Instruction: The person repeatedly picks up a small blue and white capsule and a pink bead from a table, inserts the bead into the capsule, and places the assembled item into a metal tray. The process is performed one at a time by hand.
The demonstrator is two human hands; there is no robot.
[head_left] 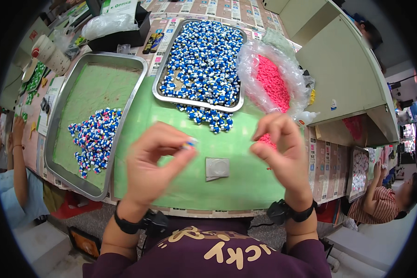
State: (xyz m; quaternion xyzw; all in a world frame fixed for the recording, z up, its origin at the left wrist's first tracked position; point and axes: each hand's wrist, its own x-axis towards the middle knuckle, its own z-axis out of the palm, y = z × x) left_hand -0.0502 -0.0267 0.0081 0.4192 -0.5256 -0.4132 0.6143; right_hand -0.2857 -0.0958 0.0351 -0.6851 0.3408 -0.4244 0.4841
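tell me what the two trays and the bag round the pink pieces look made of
Left tray and back tray: metal, probably steel or aluminium, going by the dull silver rims with a soft sheen. Bag: thin clear plastic film, crinkled and glossy, the pink pieces showing through it.

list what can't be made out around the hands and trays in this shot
- Head view: the small piece pinched in the left hand is mostly hidden by the fingertips and too small to identify.
- Right hand: its curled fingers hide whether it holds anything.
- Pink pieces: blurred by the crinkled clear bag.
- Grey square on the green mat: too small to identify.
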